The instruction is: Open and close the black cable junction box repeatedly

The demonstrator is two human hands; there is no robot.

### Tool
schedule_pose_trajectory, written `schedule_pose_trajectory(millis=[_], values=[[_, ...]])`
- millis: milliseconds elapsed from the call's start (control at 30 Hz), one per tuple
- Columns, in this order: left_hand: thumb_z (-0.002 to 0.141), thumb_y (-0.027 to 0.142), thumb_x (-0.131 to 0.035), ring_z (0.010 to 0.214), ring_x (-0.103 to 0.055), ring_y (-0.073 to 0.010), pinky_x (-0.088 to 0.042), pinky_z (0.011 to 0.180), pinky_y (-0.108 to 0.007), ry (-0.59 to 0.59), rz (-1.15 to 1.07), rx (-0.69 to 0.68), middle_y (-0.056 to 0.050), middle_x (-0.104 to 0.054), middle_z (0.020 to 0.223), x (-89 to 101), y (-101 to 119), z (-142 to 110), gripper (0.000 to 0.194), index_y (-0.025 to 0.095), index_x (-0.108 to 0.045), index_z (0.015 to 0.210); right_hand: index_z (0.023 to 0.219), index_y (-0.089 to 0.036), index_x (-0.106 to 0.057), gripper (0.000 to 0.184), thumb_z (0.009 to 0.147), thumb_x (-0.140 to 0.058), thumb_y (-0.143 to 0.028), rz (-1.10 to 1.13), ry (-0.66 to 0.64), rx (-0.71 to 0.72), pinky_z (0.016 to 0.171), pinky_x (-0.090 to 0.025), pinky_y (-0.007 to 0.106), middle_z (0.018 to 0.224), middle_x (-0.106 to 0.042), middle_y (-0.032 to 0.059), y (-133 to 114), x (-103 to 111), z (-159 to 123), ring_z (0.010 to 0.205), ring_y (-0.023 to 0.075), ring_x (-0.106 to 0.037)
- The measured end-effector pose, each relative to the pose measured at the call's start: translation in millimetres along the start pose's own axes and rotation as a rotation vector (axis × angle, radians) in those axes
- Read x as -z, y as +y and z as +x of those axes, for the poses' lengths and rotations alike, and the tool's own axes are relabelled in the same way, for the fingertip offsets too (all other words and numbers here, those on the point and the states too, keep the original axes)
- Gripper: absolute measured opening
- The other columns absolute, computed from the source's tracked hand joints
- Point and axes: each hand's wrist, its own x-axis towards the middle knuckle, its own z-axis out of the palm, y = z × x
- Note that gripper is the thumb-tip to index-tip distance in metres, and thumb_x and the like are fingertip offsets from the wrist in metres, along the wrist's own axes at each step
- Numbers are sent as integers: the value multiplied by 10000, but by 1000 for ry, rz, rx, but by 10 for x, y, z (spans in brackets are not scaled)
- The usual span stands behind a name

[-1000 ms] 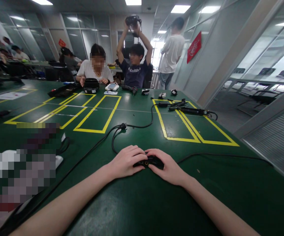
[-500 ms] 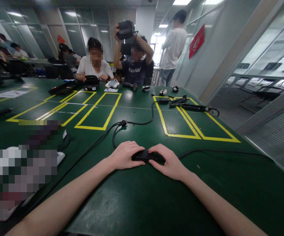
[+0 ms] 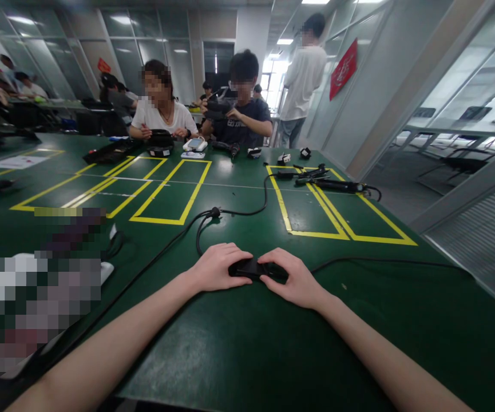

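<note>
A small black box that looks like a power adapter [image 3: 248, 268] lies on the green table in front of me. My left hand [image 3: 219, 268] grips its left end, with the thumb along the near side and the fingers over the far side. My right hand [image 3: 290, 277] curls around its right end, thumb and fingertips pressed to it. A black cable [image 3: 359, 261] runs from beside my right hand toward the table's right edge. Another black cord [image 3: 198, 237] loops from behind my left hand up to a plug [image 3: 216, 213].
Yellow tape outlines [image 3: 182, 220] mark the green table [image 3: 247, 343]. Black tools [image 3: 337, 186] with cords lie at the far right. Blurred-out items [image 3: 50, 292] lie at the left. Two people sit opposite, near a white device [image 3: 194, 144] and a drill [image 3: 230, 150].
My hands stay nearly still on the power adapter. Across the table, one person has lowered a black device from above the head to chest height; the other has turned the head.
</note>
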Motion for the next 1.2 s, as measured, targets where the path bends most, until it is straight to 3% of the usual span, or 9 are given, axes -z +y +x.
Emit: schedule_pose_trajectory(millis=[200, 367, 600, 733, 933, 1200], values=[[874, 492, -781, 851, -706, -217, -525, 788, -317, 13, -2, -7, -72, -757, 953, -26, -29, -7, 429, 174, -705, 1151, 1022, -228, -646, 123, 902, -665, -210, 17, -41, 42, 836, -575, 404, 1047, -728, 90, -2, 27, 3, 963, 245, -687], [925, 488, -707, 878, -707, -227, -532, 813, -330, -13, 21, -7, -86, -758, 956, -4, -12, -3, 388, 165, -698, 1140, 1103, -218, -614, 316, 827, -766, -206, -48, -93, 44, 842, -574, 402, 1096, -709, 98, 31, 20, -1, 983, 256, -680], [906, 410, -704, 972, -694, -243, -538, 860, -336, -54, 67, -20, -91, -744, 1073, 20, 24, 17, 442, 174, -643, 1274, 1151, -193, -599, 248, 928, -690, -252, -157, -92, 51, 807, -556, 405, 1024, -719, 101, 46, -7, 8, 914, 259, -670], [921, 370, -685, 947, -693, -237, -529, 840, -333, -71, 117, -6, -90, -746, 1047, 20, 24, 17, 387, 158, -651, 1243, 1173, -195, -607, 222, 967, -629, -276, -165, -111, 35, 800, -561, 399, 1029, -727, 104, 6, 22, 26, 909, 255, -678], [933, 363, -681, 923, -685, -232, -511, 833, -331, -100, 148, -53, -76, -746, 1015, 28, 70, 35, 345, 158, -659, 1210, 1228, -204, -601, 335, 915, -691, -286, -164, -122, 65, 827, -572, 405, 1077, -737, 105, -14, 20, 34, 945, 260, -689], [993, 402, -617, 847, -670, -214, -488, 782, -321, -87, 159, -77, -68, -730, 927, 4, 43, 30, 286, 162, -670, 1141, 1232, -176, -629, 264, 1022, -564, -322, -284, -146, 122, 803, -558, 394, 1028, -754, 114, -15, 18, 30, 885, 252, -694]])
